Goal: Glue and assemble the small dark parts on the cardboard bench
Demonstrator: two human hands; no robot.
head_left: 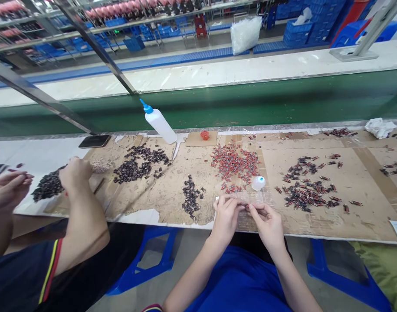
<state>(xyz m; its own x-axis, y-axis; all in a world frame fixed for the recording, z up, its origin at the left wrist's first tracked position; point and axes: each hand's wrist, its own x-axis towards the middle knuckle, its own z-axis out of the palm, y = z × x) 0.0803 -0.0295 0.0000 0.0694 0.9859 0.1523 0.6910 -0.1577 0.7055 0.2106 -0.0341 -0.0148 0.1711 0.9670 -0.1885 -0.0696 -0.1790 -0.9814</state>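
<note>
My left hand (227, 213) and my right hand (268, 222) meet over the front edge of the cardboard-covered bench. Between their fingertips is a small dark red and black part (247, 206), pinched from both sides; its exact kind is too small to make out. Just beyond lies a small white squeeze bottle (258, 183) with a blue tip. A heap of small red and dark parts (234, 162) spreads behind my hands. Small black parts (191, 197) lie left of my left hand, and a pile of black and red pieces (307, 195) lies to the right.
A large white bottle with a blue nozzle (161, 125) leans at the back, near a red cap (205, 135) on a cardboard piece. At left, a co-worker's hand (75, 173) is by another black pile (48, 186). A phone (94, 141) lies behind it.
</note>
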